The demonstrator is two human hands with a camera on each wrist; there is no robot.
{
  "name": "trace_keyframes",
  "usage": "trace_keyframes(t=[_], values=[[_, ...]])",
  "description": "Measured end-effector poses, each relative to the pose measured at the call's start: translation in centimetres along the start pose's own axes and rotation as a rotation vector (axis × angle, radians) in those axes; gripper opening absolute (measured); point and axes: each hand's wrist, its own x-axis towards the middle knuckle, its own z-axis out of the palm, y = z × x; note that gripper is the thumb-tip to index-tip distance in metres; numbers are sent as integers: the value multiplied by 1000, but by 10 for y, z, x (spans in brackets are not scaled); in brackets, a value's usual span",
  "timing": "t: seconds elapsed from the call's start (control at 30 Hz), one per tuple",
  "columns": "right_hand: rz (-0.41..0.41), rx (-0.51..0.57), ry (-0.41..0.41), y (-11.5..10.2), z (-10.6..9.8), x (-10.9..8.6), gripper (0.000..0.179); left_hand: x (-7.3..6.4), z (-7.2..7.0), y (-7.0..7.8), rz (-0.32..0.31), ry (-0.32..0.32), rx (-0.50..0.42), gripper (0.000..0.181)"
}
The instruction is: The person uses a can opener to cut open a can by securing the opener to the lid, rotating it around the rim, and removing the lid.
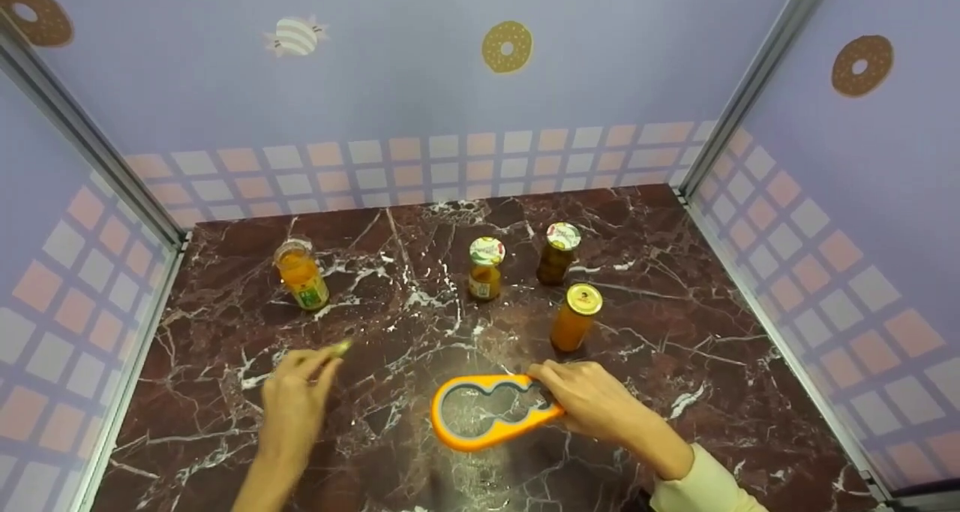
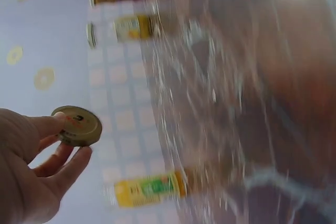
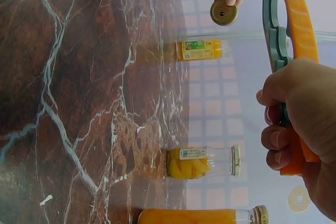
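Note:
My left hand (image 1: 291, 399) pinches a round gold jar lid (image 2: 80, 127) between thumb and fingers, above the left part of the table. Behind that hand stands an uncapped glass jar (image 1: 304, 275) with yellow-orange contents and a green label. My right hand (image 1: 592, 398) grips one end of an orange and grey jar opener (image 1: 465, 444). The wide looped end of the opener points left, over the table's front middle, touching no jar. Just beyond the right hand is a tall lidded jar (image 1: 574, 328) with orange contents and a gold lid.
On the dark red marbled table (image 1: 397, 452), a small jar of yellow fruit (image 1: 485, 283) stands near the middle. To its right is a jar with dark contents (image 1: 556, 264); both have patterned lids. Patterned panels (image 1: 420, 84) wall the back and both sides.

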Motion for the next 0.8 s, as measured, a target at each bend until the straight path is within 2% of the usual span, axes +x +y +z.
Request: trace_keyframes(t=[0.1, 0.2, 0.43, 0.63, 0.8], values=[[0, 10, 0, -1, 0, 0, 64, 8, -4, -20, 80, 42, 116, 24], [7, 13, -9, -1, 0, 0, 64, 15, -3, -40, 141, 52, 199, 23], [15, 15, -27, -1, 2, 0, 67, 24, 11, -81, 199, 35, 296, 19], [12, 10, -23, -1, 5, -1, 72, 26, 24, -99, 241, -7, 350, 15], [4, 4, -13, -1, 6, -1, 70, 28, 32, -105, 230, -40, 382, 16]])
